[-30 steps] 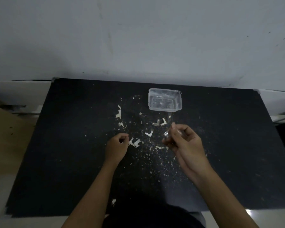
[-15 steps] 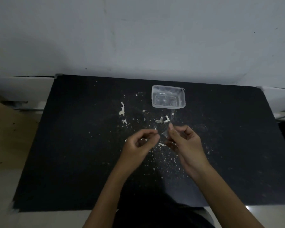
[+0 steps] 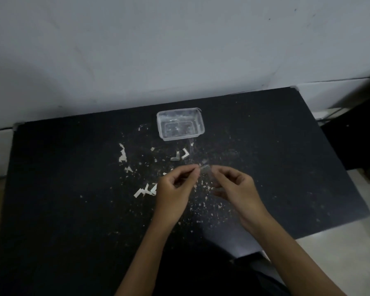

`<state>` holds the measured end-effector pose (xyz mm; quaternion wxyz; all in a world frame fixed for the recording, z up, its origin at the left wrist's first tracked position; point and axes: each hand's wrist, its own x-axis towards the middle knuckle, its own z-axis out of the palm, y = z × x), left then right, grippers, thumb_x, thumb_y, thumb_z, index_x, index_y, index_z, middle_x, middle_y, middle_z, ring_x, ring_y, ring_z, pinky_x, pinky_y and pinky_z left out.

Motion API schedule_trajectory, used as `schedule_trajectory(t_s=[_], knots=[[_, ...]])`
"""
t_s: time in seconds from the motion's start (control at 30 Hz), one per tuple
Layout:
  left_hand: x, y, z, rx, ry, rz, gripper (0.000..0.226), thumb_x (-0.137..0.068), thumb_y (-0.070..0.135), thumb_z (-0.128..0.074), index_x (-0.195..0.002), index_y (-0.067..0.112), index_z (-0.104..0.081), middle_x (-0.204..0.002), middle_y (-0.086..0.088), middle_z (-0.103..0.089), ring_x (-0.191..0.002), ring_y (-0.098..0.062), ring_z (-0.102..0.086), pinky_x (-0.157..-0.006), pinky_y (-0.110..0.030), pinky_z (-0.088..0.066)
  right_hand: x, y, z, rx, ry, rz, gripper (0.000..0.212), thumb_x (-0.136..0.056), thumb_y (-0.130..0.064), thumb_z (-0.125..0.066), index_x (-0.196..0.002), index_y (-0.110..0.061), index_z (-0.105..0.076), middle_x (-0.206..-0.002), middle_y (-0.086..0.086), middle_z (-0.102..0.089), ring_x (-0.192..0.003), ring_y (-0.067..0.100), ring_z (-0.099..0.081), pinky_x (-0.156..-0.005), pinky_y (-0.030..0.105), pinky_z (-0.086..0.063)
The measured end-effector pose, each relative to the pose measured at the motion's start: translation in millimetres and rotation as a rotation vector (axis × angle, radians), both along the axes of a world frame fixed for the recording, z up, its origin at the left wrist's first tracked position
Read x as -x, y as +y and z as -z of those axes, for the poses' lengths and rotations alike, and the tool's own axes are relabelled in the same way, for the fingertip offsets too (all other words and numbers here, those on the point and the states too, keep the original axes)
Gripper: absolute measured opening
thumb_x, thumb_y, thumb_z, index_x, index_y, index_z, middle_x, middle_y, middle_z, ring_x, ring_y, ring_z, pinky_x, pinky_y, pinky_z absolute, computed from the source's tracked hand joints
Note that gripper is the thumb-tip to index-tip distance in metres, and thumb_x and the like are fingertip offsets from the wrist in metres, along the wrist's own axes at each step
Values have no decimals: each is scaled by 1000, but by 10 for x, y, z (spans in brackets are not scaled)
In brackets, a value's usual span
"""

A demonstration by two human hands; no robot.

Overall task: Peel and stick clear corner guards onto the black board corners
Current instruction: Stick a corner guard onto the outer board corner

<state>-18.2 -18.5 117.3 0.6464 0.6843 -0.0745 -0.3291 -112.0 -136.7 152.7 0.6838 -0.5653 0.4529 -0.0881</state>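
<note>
Both hands' fingers (image 3: 193,170) pinching a clear corner guard (image 3: 206,169); plastic tub (image 3: 180,124) beyond.

Clear tub (image 3: 180,124), paper scraps(?) (image 3: 122,154).

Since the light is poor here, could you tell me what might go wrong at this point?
1. The clear guard pinched between the left hand and right hand is barely visible in the dim light, so the peel could slip.
2. White scraps and crumbs litter the board; a dropped sticky guard might pick them up.
</note>
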Motion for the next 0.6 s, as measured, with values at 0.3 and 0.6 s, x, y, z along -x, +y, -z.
schedule_trajectory(t_s=[0.3, 0.6], knots=[[499, -972, -77, -133, -11, 104, 11, -95, 28, -70, -103, 33, -75, -100, 18, -76, -96, 9, -68, -78, -9, -52, 632, -904, 97, 197, 17, -138, 18, -95, -22, -64, -111, -28, -67, -92, 3, -68, -77, 8, -63, -74, 27, -54], [1390, -2407, -115, -189, -38, 366, 13, -96, 25, -69, -101, 35, -74, -101, 21, -75, -100, 6, -68, -81, -13, -54, 1815, -2069, 229, 166, -48, -9, 22, -95, -18, -63, -114, -29, -62, -91, 4, -71, -81, 7, -66, -72, 17, -51]])
